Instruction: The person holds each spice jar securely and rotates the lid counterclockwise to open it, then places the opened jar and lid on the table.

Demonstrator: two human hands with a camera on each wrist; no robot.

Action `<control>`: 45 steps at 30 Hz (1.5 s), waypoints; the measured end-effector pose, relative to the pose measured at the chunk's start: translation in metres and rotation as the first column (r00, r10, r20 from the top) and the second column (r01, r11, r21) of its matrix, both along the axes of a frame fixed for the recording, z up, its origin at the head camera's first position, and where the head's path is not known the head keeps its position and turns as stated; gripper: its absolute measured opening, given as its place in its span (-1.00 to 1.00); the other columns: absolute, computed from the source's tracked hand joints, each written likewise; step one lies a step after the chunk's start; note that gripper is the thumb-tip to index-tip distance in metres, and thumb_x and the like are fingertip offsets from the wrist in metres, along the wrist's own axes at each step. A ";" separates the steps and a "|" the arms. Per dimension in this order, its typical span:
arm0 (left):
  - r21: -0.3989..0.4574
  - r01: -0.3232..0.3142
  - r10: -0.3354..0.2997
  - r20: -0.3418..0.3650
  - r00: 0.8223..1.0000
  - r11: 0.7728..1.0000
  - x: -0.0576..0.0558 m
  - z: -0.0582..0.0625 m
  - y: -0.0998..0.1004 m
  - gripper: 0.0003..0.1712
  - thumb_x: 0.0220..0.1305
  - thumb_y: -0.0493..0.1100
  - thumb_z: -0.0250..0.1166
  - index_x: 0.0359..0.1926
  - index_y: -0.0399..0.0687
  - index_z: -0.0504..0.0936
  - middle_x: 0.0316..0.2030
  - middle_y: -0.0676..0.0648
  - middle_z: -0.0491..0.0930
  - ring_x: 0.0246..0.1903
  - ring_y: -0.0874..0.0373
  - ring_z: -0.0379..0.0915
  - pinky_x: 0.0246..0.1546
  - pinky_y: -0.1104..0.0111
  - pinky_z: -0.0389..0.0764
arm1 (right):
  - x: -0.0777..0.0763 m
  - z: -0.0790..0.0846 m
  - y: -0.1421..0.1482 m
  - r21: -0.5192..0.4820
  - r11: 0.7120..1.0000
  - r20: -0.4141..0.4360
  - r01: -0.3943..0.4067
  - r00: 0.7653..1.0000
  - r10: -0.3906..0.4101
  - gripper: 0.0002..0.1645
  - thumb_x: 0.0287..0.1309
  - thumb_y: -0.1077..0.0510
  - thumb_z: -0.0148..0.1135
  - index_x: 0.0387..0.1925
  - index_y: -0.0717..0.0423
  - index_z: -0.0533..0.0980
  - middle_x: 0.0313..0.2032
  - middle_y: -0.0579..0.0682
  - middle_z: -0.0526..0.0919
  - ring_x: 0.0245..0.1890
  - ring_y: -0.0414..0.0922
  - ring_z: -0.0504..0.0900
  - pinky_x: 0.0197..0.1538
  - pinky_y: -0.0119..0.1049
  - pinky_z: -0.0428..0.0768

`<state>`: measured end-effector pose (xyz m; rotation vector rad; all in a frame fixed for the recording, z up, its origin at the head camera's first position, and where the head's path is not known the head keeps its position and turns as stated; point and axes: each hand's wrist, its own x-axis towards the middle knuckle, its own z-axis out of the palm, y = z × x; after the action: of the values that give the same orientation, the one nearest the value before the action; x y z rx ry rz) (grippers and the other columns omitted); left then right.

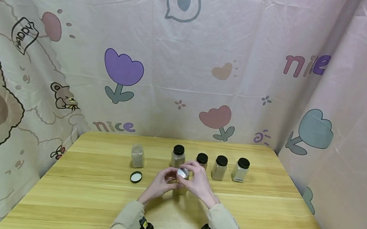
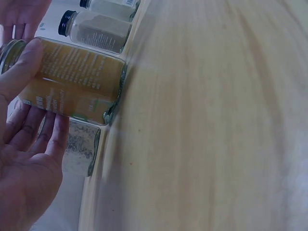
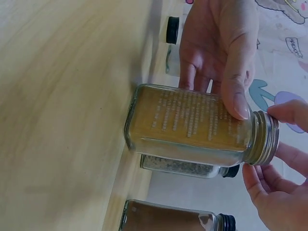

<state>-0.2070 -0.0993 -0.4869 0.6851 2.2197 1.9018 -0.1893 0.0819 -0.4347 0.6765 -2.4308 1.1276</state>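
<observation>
A square glass spice jar (image 3: pixel 187 125) of yellow-brown powder stands upright on the table in front of me. My left hand (image 1: pixel 162 184) grips its body, thumb on one face and fingers on the opposite side in the left wrist view. At the jar's silvery top (image 1: pixel 183 173), my right hand (image 1: pixel 199 182) pinches the rim between thumb and fingers. Whether that top is a cap or a seal, I cannot tell. Left of the hands stands an uncapped jar (image 1: pixel 137 158) with pale contents. A black lid (image 1: pixel 136 176) lies in front of it, pale inside facing up.
Behind the hands stands a black-capped jar (image 1: pixel 178 159) with speckled contents. To its right are a brown-filled jar (image 3: pixel 168 216), partly hidden in the head view, and two pale-filled jars (image 1: pixel 219 170), (image 1: pixel 240 171), all black-capped. A printed curtain (image 1: pixel 180 58) hangs behind the wooden table (image 1: pixel 81 192).
</observation>
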 end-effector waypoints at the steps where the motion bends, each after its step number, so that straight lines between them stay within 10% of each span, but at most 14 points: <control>1: 0.001 0.000 0.000 -0.001 1.000 1.000 0.000 0.000 0.000 -0.37 0.18 -0.29 0.46 0.21 -0.44 0.44 0.18 -0.43 0.51 0.22 -0.30 0.49 0.32 0.19 0.58 | 0.000 0.000 0.000 -0.002 1.000 0.004 -0.011 1.000 0.011 -0.65 -0.06 0.27 0.51 -0.15 0.22 0.70 -0.12 0.07 0.72 -0.09 -0.01 0.67 -0.02 -0.22 0.69; 16: -0.012 -0.007 0.007 0.002 1.000 1.000 0.000 0.000 0.000 -0.41 0.21 -0.29 0.44 0.21 -0.42 0.45 0.18 -0.40 0.52 0.24 -0.27 0.48 0.31 0.20 0.59 | 0.002 0.001 -0.002 -0.055 0.997 0.030 0.048 0.998 -0.046 -0.56 -0.08 0.09 0.61 -0.15 0.22 0.70 -0.13 0.03 0.71 -0.12 -0.06 0.64 -0.08 -0.18 0.66; 31: 0.003 0.003 -0.003 -0.003 1.000 1.000 -0.001 0.000 0.000 -0.38 0.18 -0.32 0.44 0.21 -0.47 0.43 0.17 -0.44 0.51 0.23 -0.29 0.48 0.32 0.24 0.58 | 0.000 0.001 0.002 -0.026 0.997 0.042 -0.067 0.997 0.068 -0.59 -0.06 0.32 0.48 -0.08 0.20 0.69 -0.05 0.05 0.72 0.01 0.00 0.67 0.12 -0.17 0.67; 45: 0.012 -0.002 0.002 -0.003 1.000 1.000 -0.001 0.000 0.001 -0.40 0.18 -0.32 0.45 0.20 -0.43 0.46 0.17 -0.42 0.53 0.23 -0.27 0.49 0.29 0.29 0.61 | -0.001 -0.002 -0.001 -0.003 0.999 -0.003 0.053 0.999 -0.053 -0.58 -0.07 0.14 0.58 -0.14 0.23 0.70 -0.14 0.04 0.72 -0.17 -0.07 0.64 -0.15 -0.22 0.71</control>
<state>-0.2076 -0.0985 -0.4869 0.6880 2.2131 1.9184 -0.1904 0.0808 -0.4370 0.6089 -2.4294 1.1081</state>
